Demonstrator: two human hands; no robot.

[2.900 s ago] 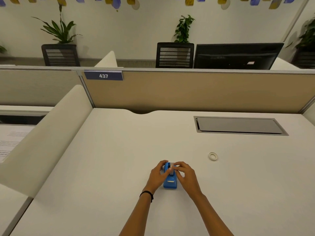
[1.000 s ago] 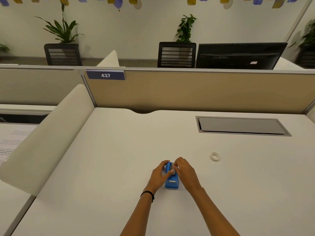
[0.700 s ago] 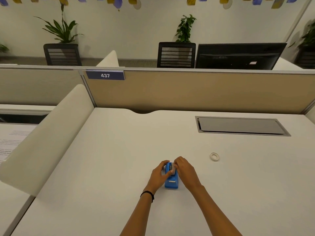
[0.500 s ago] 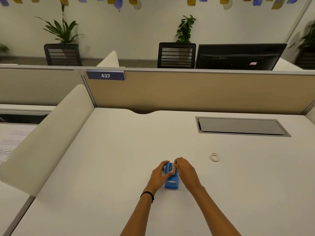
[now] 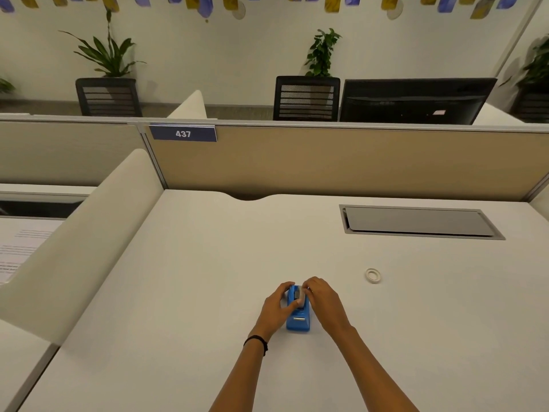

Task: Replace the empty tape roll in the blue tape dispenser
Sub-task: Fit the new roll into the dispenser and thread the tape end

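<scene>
A small blue tape dispenser (image 5: 298,321) stands on the white desk (image 5: 184,292), its cutter end toward me. My left hand (image 5: 274,310) grips its left side, thumb over the top. My right hand (image 5: 323,301) closes on a pale tape roll (image 5: 300,295) sitting in the dispenser's slot, fingertips pinching it at the top. A second small white ring of tape (image 5: 373,275) lies flat on the desk to the right, apart from both hands. Whether the roll in the slot is fully seated is hidden by my fingers.
A grey cable hatch (image 5: 416,222) is set into the desk at the back right. A tan partition (image 5: 326,162) with a "437" label closes the far edge. A cream divider (image 5: 74,242) runs along the left side.
My right hand's fingers have drawn in closer over the roll on the dispenser. The dispenser, left hand and loose ring have barely moved.
</scene>
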